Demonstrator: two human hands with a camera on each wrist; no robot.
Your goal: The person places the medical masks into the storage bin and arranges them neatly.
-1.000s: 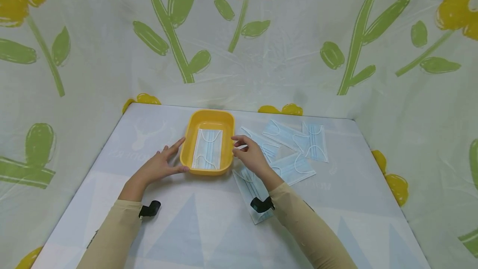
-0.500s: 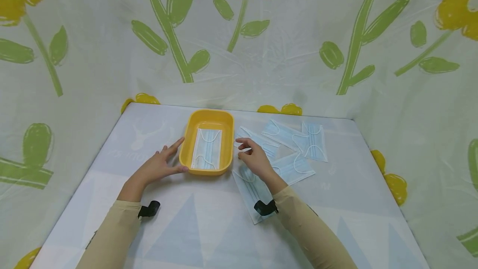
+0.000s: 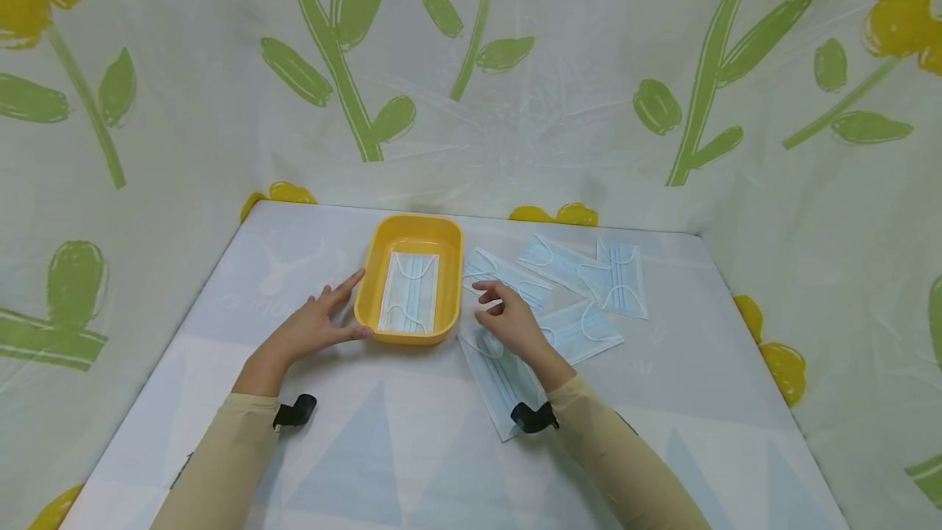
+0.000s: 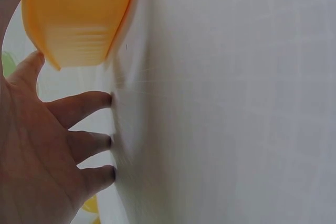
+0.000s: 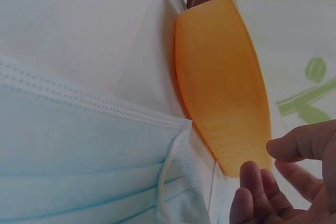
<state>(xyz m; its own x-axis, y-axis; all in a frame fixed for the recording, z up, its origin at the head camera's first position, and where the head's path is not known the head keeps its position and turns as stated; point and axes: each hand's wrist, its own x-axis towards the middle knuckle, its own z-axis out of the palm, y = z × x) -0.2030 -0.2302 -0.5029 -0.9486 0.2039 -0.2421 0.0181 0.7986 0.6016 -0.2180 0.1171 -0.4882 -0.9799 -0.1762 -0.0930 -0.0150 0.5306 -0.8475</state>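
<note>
A yellow plastic tray (image 3: 408,339) stands on the table with a light blue face mask (image 3: 409,293) lying flat in it. My left hand (image 3: 309,334) touches the tray's left side with the thumb and a finger, its fingers spread; three other fingertips rest on the table in the left wrist view. To the right of the tray, my right hand (image 3: 511,324) hovers above loose face masks, its fingers loosely bent and nothing between them. Directly under that wrist lies a mask (image 3: 491,375), partly hidden by the arm; it looms close in the right wrist view.
More face masks lie overlapping right of the tray, among them one at the back (image 3: 562,264) and one at the far right (image 3: 624,280). A flower-printed curtain (image 3: 574,105) closes off the table's back and sides. Each wrist wears a small black camera.
My right hand has drawn away from the tray's right rim, moving right and slightly toward me over the masks. The left hand and the tray have stayed in place.
</note>
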